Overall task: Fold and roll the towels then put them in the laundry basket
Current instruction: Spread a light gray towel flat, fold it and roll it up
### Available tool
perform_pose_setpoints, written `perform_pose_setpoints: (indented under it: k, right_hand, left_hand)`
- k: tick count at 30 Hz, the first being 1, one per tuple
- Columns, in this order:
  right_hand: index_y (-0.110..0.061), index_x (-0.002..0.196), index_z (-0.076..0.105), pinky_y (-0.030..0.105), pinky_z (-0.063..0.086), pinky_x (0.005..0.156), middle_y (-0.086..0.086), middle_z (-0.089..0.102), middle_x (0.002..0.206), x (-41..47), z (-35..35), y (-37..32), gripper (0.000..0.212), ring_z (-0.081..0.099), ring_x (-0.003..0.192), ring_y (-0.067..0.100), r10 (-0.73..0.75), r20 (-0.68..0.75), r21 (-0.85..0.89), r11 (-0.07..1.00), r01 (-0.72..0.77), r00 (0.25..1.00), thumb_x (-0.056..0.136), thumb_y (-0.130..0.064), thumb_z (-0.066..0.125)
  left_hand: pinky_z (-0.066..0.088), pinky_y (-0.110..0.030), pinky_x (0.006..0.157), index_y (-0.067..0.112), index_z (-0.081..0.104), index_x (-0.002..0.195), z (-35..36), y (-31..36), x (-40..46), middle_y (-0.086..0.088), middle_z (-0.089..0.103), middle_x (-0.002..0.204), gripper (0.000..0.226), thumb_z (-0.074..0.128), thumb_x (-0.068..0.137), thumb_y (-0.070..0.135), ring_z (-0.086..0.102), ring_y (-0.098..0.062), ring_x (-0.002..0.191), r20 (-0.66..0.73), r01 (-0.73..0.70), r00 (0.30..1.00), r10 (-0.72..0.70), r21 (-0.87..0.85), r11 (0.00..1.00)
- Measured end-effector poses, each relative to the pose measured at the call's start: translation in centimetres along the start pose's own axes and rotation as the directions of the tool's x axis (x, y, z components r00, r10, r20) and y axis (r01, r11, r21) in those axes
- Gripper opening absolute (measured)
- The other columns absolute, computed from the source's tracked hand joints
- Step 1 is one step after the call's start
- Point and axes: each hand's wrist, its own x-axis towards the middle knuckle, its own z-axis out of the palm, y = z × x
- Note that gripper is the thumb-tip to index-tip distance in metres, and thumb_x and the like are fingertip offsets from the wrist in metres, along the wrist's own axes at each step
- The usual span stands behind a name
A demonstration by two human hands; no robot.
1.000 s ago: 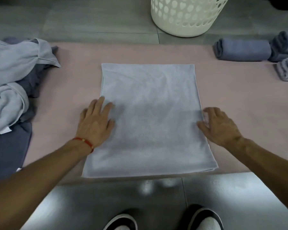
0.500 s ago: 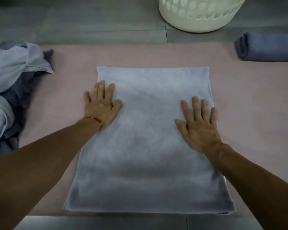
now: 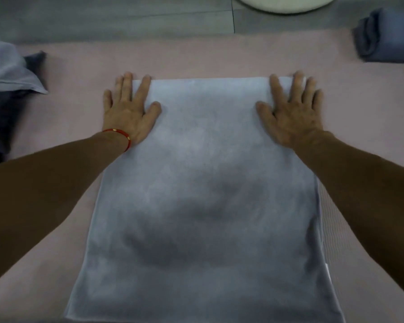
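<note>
Both arms reach forward, palms down, onto a pale grey-blue towel (image 3: 203, 183) spread flat on a pink mat (image 3: 219, 57). The left hand (image 3: 130, 110) lies on the towel's far left corner, its fingers (image 3: 143, 89) straight and slightly spread; the outer fingers overhang the towel's left edge onto the mat, while the thumb points inward across the cloth. A thin red string bracelet (image 3: 119, 134) circles the left wrist. The right hand (image 3: 292, 113) mirrors it on the far right corner, flat, fingers extended and fanned, the fingertips reaching the towel's far edge and the thumb angled in toward the middle. Neither hand curls around or pinches anything; both simply press flat on the fabric.

The towel is a smooth rectangle, its long sides running away from the person, and its near end runs to the bottom of the frame. Its surface looks nearly free of wrinkles, with a soft dark shadow over the centre. Along the right side a second layer's edge shows just beneath the top one.

Beyond the mat, on the grey tiled floor (image 3: 103, 17), the curved base of a white laundry basket (image 3: 285, 4) shows at the top edge. A rolled blue-grey towel (image 3: 387, 36) lies on the mat at the far right, well apart from the hands. At the far left sits a heap of loose towels (image 3: 7, 73), light and dark.
</note>
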Motion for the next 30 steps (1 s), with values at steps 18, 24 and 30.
perform_pose_setpoints:
  k: [18,24,30]
  right_hand:
    - [-0.013,0.162,-0.004,0.053,0.002,0.126,0.011,-0.010,0.169,-27.3,2.6,1.6,0.075,-0.009,0.156,0.029,-0.113,0.060,0.002,0.994,0.113,0.992,0.103,-0.056,0.014]
    - [-0.008,0.160,0.021,0.060,0.020,0.120,0.016,0.011,0.168,-33.9,0.3,2.9,0.070,0.008,0.155,0.034,-0.244,0.103,-0.164,0.952,0.258,0.964,0.104,-0.050,0.021]
    - [-0.014,0.147,0.048,0.042,0.039,0.109,0.010,0.051,0.142,-35.1,-0.5,2.7,0.063,0.049,0.130,0.029,-0.593,0.157,-0.088,0.788,0.609,0.790,0.093,-0.045,0.060]
  left_hand:
    - [0.008,-0.057,0.122,0.033,0.004,0.161,0.4,0.9,-23.4,-0.001,-0.002,0.169,0.060,0.015,0.104,0.049,-0.002,-0.029,0.155,0.090,-0.390,0.917,0.388,0.003,0.921]
    - [0.003,-0.059,0.120,0.035,0.007,0.160,-0.4,-3.7,-26.8,-0.006,-0.001,0.169,0.061,0.014,0.102,0.052,-0.003,-0.030,0.155,0.102,-0.300,0.951,0.293,0.067,0.951]
    - [0.040,-0.048,0.098,0.014,0.063,0.127,-1.5,-1.2,-33.4,-0.015,0.057,0.128,0.042,0.046,0.098,0.038,0.055,-0.037,0.116,-0.065,-0.719,0.693,0.718,0.006,0.695]
